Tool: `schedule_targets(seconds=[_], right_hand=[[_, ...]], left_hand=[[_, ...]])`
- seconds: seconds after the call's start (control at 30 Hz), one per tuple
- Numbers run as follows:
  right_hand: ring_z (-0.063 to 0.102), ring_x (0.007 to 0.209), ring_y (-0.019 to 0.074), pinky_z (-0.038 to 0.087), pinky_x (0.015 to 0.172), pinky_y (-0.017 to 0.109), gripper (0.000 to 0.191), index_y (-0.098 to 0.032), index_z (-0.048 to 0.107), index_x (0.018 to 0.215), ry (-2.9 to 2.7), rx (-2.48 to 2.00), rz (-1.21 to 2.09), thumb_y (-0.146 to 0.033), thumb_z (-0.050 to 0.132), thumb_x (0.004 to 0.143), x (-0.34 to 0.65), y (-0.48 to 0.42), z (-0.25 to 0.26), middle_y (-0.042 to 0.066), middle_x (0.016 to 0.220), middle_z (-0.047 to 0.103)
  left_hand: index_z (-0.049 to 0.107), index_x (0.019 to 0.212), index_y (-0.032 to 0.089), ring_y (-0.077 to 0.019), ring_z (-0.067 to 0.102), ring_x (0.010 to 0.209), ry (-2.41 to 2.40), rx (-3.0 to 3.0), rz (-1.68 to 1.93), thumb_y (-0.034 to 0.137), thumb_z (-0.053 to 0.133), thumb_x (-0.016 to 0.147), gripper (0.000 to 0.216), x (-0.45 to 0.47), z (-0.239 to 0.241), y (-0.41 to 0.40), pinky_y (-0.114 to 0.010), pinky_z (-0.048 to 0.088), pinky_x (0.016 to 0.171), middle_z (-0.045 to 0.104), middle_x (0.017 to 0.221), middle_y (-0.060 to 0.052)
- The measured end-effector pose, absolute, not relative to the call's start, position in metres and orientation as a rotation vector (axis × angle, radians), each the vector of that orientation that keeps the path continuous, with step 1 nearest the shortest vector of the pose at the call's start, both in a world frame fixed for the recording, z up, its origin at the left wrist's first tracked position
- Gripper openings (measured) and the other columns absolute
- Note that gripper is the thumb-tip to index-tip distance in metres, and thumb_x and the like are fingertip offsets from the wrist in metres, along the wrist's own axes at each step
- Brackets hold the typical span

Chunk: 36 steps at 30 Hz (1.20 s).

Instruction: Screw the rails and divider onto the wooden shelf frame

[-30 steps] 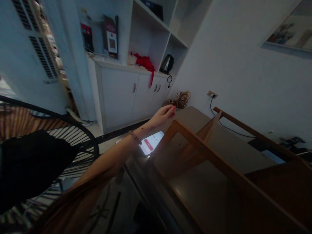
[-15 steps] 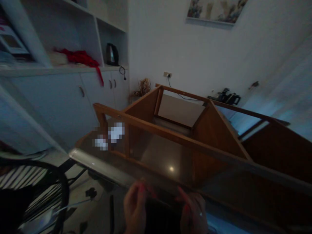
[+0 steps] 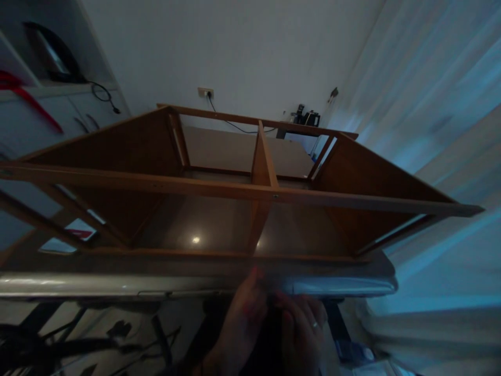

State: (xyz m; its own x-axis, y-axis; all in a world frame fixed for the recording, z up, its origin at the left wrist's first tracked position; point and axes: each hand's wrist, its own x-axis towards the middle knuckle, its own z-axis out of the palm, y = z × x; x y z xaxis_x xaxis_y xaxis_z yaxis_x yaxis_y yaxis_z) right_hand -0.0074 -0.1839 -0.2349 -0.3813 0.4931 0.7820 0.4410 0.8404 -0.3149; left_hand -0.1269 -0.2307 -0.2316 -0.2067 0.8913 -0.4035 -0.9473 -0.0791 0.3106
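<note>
Close together at the table's near edge, my two hands are blurred and dim. My left hand is closed, its fingers curled and pressed together; whatever may be in them is too dark to make out. Beside it, my right hand is also closed, with bent fingers and a ring on one. A tiny thing between its fingertips, if any, cannot be seen. Just beyond both hands, a wooden frame with panels and a middle divider rests on the table.
A leaflet lies on the table at the left. A black kettle stands on the cabinet shelf. Pale curtains hang on the right. A dark chair is at lower left. A cord runs from the wall socket.
My view has swung right, so the frame now lies squarely ahead of me. My hands have drawn closer together, the left one reaching slightly forward.
</note>
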Motion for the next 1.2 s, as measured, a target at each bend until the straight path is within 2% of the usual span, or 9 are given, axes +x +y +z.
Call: schedule_targets(seconds=[0.13,0.23,0.33,0.4,0.5,0.57,0.73,0.97,1.2], right_hand=[[0.055,0.080,0.0188,0.039,0.074,0.034,0.022,-0.025,0.064,0.109,-2.007,-0.697,0.136,-0.020,0.047,0.096,-0.016,-0.181,-0.238,0.001,0.079,0.067],[0.052,0.082,0.0206,0.037,0.073,0.035,0.030,-0.026,0.067,0.100,-2.009,-0.732,0.108,-0.024,0.038,0.098,-0.017,-0.183,-0.236,0.004,0.082,0.062],[0.049,0.095,0.0247,0.037,0.077,0.038,0.030,-0.024,0.067,0.078,-1.913,-0.902,0.051,-0.028,0.043,0.095,-0.017,-0.184,-0.230,0.010,0.101,0.056],[0.051,0.098,0.0234,0.041,0.079,0.037,0.024,-0.023,0.063,0.080,-1.916,-0.869,0.176,-0.022,0.044,0.094,-0.018,-0.182,-0.227,0.010,0.105,0.055],[0.058,0.088,0.0181,0.048,0.076,0.032,0.022,-0.024,0.057,0.093,-2.027,-0.595,0.400,-0.013,0.038,0.094,-0.020,-0.179,-0.225,0.003,0.087,0.061],[0.059,0.080,0.0168,0.049,0.071,0.030,0.022,-0.024,0.055,0.087,-2.014,-0.561,0.461,-0.013,0.036,0.094,-0.024,-0.178,-0.224,0.001,0.076,0.059],[0.056,0.071,0.0150,0.046,0.064,0.027,0.016,-0.023,0.057,0.081,-1.993,-0.765,0.599,-0.021,0.047,0.094,-0.034,-0.177,-0.221,-0.001,0.075,0.060],[0.059,0.073,0.0159,0.045,0.068,0.030,0.016,-0.025,0.066,0.095,-2.013,-0.828,0.587,-0.035,0.055,0.094,-0.040,-0.177,-0.222,-0.001,0.081,0.070],[0.061,0.071,0.0153,0.048,0.064,0.027,0.022,-0.025,0.070,0.090,-1.915,-0.901,0.729,-0.040,0.054,0.095,-0.049,-0.181,-0.220,0.000,0.079,0.070]], left_hand=[[0.061,0.081,0.014,-0.0008,0.025,0.041,0.574,-0.178,1.632,0.032,0.069,0.083,0.020,-0.131,-0.227,-0.231,-0.013,0.023,0.041,0.026,0.051,0.010],[0.062,0.084,0.015,-0.0011,0.034,0.046,0.623,-0.155,1.631,0.032,0.075,0.078,0.022,-0.131,-0.226,-0.232,-0.013,0.030,0.046,0.036,0.056,0.009],[0.065,0.089,0.016,-0.0024,0.040,0.051,0.676,-0.119,1.665,0.029,0.079,0.073,0.025,-0.132,-0.228,-0.233,-0.015,0.036,0.051,0.042,0.059,0.007],[0.065,0.087,0.015,-0.0028,0.042,0.052,0.723,-0.132,1.672,0.028,0.077,0.075,0.022,-0.133,-0.230,-0.233,-0.015,0.038,0.051,0.046,0.060,0.006],[0.066,0.085,0.016,-0.0024,0.044,0.051,0.777,-0.179,1.706,0.023,0.077,0.074,0.017,-0.135,-0.233,-0.231,-0.014,0.040,0.050,0.052,0.063,0.006],[0.067,0.088,0.017,-0.0023,0.048,0.053,0.806,-0.211,1.719,0.018,0.078,0.071,0.021,-0.136,-0.236,-0.232,-0.014,0.043,0.052,0.058,0.068,0.005],[0.072,0.090,0.021,-0.0124,0.066,0.090,0.934,-0.266,1.689,0.018,0.084,0.061,0.032,-0.135,-0.236,-0.237,-0.021,0.054,0.078,0.071,0.100,-0.001],[0.075,0.080,0.019,-0.0141,0.065,0.082,1.023,-0.055,1.717,0.046,0.086,0.055,0.038,-0.133,-0.228,-0.231,-0.021,0.053,0.076,0.072,0.086,-0.004],[0.073,0.068,0.016,-0.0070,0.053,0.052,1.279,0.124,1.755,0.050,0.084,0.056,0.038,-0.139,-0.230,-0.224,-0.016,0.045,0.051,0.062,0.057,0.001]])
